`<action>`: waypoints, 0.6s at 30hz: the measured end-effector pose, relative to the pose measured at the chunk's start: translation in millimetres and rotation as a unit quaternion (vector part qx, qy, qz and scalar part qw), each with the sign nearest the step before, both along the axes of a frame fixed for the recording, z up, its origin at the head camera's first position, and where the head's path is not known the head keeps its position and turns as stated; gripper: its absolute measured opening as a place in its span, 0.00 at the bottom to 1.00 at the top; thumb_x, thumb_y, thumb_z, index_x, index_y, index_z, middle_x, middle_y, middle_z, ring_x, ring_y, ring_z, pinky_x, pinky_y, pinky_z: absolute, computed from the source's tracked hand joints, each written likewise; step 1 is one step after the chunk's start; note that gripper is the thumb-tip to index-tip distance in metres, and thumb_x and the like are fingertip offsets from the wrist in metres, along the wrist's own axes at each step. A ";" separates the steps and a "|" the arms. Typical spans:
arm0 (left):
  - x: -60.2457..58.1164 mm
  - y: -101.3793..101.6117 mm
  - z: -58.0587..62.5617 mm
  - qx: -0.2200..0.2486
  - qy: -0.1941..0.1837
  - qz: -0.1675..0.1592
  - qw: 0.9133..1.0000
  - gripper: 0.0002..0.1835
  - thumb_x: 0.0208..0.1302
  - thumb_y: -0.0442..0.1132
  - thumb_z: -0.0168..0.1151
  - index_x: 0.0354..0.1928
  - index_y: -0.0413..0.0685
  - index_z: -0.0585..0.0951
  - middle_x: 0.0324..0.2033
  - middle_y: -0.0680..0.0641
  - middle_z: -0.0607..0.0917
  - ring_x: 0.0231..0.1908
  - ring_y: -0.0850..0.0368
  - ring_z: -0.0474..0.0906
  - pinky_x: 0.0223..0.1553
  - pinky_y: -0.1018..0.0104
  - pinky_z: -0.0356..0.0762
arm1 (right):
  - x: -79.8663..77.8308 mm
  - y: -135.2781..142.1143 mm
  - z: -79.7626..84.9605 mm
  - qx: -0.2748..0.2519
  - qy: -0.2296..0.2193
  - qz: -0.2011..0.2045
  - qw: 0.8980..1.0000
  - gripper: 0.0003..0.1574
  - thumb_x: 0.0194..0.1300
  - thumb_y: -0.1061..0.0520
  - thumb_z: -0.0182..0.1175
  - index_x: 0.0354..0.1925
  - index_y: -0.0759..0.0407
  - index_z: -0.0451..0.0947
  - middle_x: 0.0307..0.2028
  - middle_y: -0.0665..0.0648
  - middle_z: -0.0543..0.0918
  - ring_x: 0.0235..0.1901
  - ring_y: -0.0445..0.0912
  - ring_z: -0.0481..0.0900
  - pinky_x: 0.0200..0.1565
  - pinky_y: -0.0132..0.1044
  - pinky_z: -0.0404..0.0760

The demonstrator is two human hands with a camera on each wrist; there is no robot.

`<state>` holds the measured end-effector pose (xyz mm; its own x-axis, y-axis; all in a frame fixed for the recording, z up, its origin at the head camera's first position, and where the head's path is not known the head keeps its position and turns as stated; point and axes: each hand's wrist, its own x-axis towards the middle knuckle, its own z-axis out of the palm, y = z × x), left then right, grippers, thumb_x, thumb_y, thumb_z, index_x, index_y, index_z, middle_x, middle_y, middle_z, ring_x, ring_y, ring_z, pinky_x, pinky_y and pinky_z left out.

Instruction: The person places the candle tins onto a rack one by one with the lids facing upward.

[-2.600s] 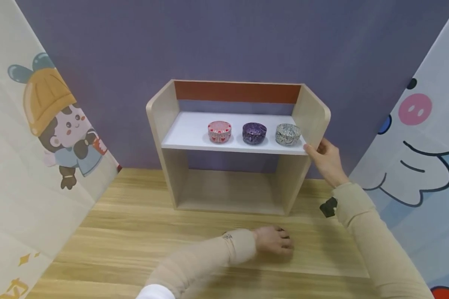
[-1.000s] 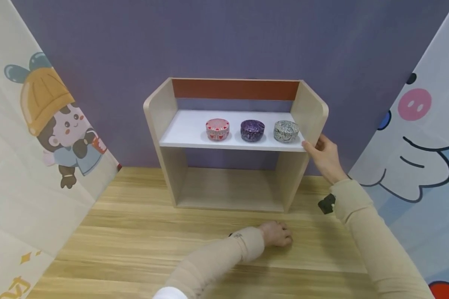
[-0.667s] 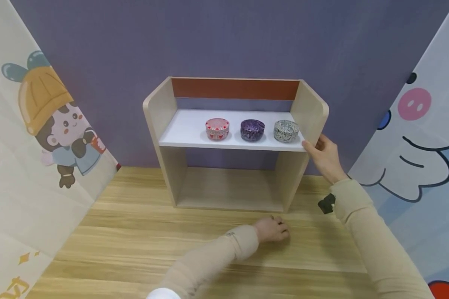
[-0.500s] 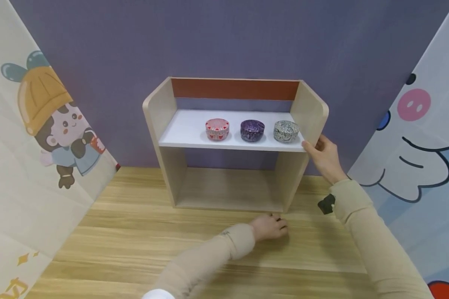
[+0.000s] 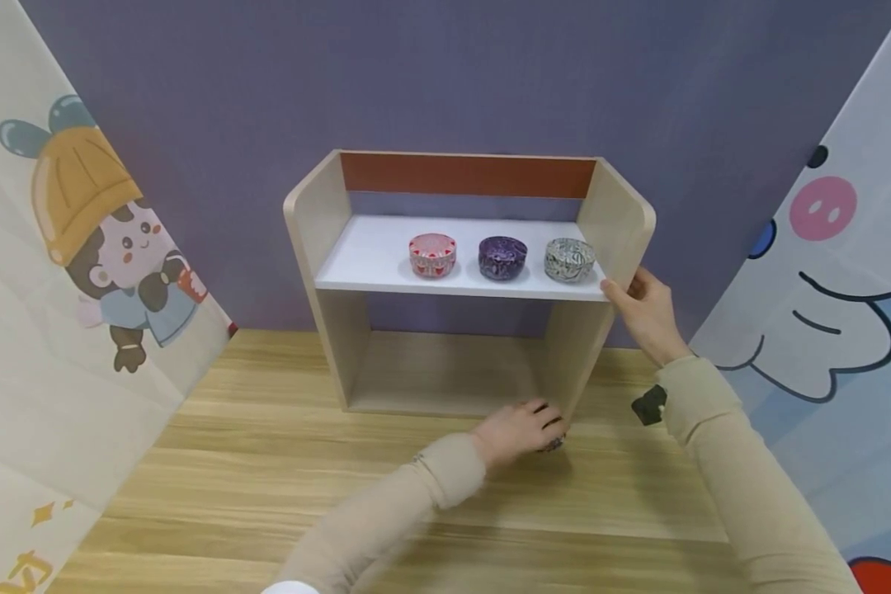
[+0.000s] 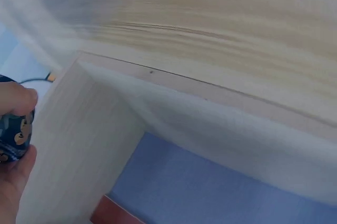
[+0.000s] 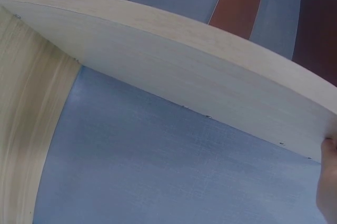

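Note:
My left hand (image 5: 516,433) grips a dark blue patterned round tin (image 6: 13,134), low in front of the right front corner of a small wooden shelf (image 5: 434,375). In the head view the fingers hide most of that tin. On the shelf's white upper board (image 5: 386,235) stand a pink tin with red hearts (image 5: 432,257), a purple tin (image 5: 502,259) and a grey-green patterned tin (image 5: 568,261), in a row. My right hand (image 5: 646,313) holds the front edge of the shelf's right side panel (image 7: 200,71), thumb in front and fingers behind it.
The shelf stands on a wood-grain table (image 5: 267,462) against a blue-grey backdrop (image 5: 475,74). Printed cloths hang at the left (image 5: 15,330) and right (image 5: 861,272). A small black object (image 5: 648,404) sits at my right cuff.
My left hand has moved forward and left across the table, up to the shelf's right front corner; part of the tin now shows under its fingers. My right hand keeps its hold on the panel.

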<state>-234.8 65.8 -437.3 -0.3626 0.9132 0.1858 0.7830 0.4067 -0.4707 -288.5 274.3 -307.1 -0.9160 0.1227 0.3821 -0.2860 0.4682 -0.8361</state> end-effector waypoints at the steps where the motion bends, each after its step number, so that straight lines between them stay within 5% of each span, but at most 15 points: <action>1: 0.0 -1.4 1.7 0.017 -0.011 -0.003 1.000 0.28 0.59 0.38 0.62 0.62 0.55 0.66 0.58 0.52 0.71 0.57 0.57 0.69 0.51 0.74 0.74 | 0.2 0.0 -0.1 0.000 0.000 -0.001 1.000 0.34 0.64 0.48 0.54 0.60 0.68 0.64 0.49 0.64 0.76 0.39 0.29 0.73 0.40 0.17 0.73; 10: -0.4 -13.4 3.7 0.175 -0.104 -0.036 0.978 0.31 0.52 0.33 0.65 0.60 0.45 0.68 0.57 0.47 0.72 0.57 0.54 0.69 0.59 0.70 0.68 | 0.4 -1.1 0.1 0.001 -0.003 -0.004 1.000 0.33 0.64 0.49 0.54 0.61 0.67 0.64 0.50 0.65 0.75 0.38 0.28 0.72 0.39 0.17 0.73; 18: 3.0 -23.1 6.4 0.261 -0.206 0.012 0.943 0.38 0.45 0.35 0.70 0.61 0.47 0.66 0.58 0.47 0.70 0.57 0.53 0.69 0.61 0.66 0.67 | 0.3 -0.9 1.2 0.005 -0.005 -0.013 1.000 0.33 0.64 0.48 0.55 0.60 0.68 0.65 0.49 0.63 0.76 0.37 0.27 0.72 0.39 0.16 0.72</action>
